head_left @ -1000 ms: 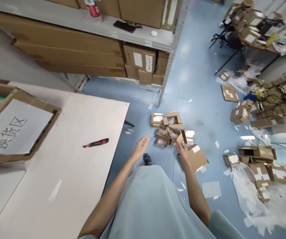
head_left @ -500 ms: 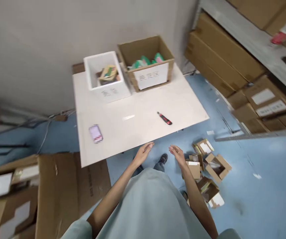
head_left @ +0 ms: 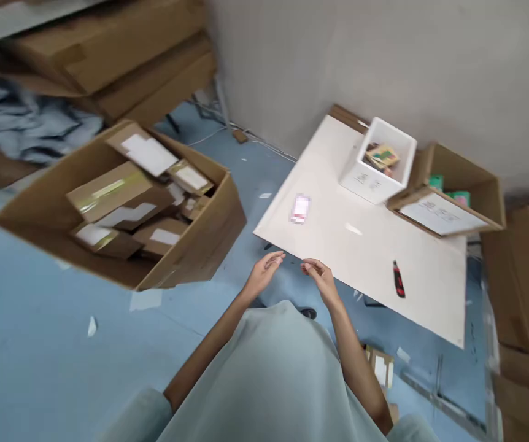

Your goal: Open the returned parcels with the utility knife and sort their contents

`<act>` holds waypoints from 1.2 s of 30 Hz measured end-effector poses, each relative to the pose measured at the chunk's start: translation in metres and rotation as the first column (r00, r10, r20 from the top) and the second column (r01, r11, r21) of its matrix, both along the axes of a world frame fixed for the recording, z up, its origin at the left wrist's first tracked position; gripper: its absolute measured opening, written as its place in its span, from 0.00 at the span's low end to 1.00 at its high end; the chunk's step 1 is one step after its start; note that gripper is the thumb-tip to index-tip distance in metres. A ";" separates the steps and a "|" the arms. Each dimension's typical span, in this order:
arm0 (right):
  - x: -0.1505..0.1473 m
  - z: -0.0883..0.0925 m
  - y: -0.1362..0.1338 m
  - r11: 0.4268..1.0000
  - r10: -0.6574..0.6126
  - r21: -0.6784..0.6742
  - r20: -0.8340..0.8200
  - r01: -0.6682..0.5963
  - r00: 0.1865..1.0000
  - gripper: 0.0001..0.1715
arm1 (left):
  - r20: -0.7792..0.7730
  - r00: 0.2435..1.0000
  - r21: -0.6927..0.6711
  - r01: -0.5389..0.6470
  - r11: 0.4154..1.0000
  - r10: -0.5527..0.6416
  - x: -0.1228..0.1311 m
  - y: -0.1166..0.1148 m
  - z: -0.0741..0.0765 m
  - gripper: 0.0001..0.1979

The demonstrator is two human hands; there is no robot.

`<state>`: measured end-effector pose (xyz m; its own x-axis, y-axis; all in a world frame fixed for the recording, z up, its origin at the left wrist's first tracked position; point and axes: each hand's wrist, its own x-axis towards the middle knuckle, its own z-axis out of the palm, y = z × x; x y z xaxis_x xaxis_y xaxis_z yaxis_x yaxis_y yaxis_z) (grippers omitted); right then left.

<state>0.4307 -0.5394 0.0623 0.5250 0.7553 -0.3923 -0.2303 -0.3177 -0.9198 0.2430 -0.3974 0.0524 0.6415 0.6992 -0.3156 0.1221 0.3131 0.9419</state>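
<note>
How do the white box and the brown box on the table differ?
The white box is smaller; the brown box is larger, cardboard, with a white sheet on its front. The white box holds a colourful item; the brown box holds green packs. Both are open-topped and stand side by side on the table, near the wall.

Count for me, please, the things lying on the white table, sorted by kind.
Open boxes: 2, one white, one cardboard
Utility knife: 1
Small pink-and-white item: 1
White scrap: 1
Total: 5
</note>
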 end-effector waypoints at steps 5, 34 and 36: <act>-0.065 -0.002 0.105 0.964 0.262 -0.034 -0.008 -0.262 0.965 0.32 | -0.024 0.963 0.016 -0.267 0.963 0.268 -0.097 0.057 -0.004 0.33; -0.251 -0.121 0.607 0.545 0.832 -0.140 -0.034 -0.827 0.554 0.49 | -0.516 0.197 0.219 -0.910 0.351 0.834 -0.360 0.364 -0.077 0.38; -0.265 -0.134 0.625 0.525 0.841 -0.183 -0.036 -0.831 0.540 0.53 | -0.542 0.202 0.202 -0.911 0.360 0.815 -0.381 0.391 -0.092 0.41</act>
